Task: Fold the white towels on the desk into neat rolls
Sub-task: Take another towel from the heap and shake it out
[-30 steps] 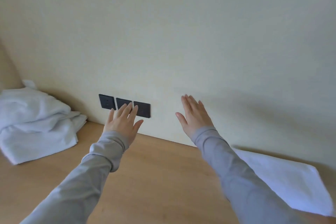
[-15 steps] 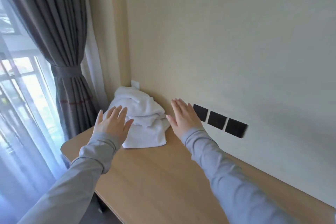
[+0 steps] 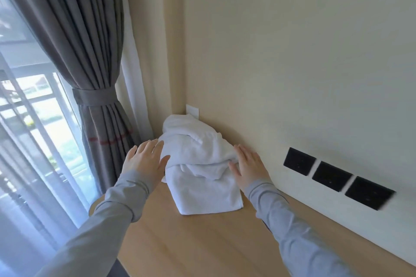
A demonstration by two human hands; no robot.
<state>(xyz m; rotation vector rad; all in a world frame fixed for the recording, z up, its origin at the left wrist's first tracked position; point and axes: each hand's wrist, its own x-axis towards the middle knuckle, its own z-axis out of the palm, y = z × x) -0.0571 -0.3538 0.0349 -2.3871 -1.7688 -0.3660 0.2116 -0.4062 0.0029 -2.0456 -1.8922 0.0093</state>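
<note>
The bench is a pale wood top with a faint, even grain, and its left end finishes in a rounded front corner. A heap of white towels lies in the far left corner, close against the back edge. The bottom layer lies flat on the wood, one folded corner pointing toward the front edge, and looser cloth is bunched on top. It may be two towels or more; the folds hide the count.

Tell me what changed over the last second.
The view swung left to the towel pile in the desk corner. Both hands reached in: left hand and right hand now flank it, fingers straight. Nothing gripped; the pile stays crumpled.
</note>
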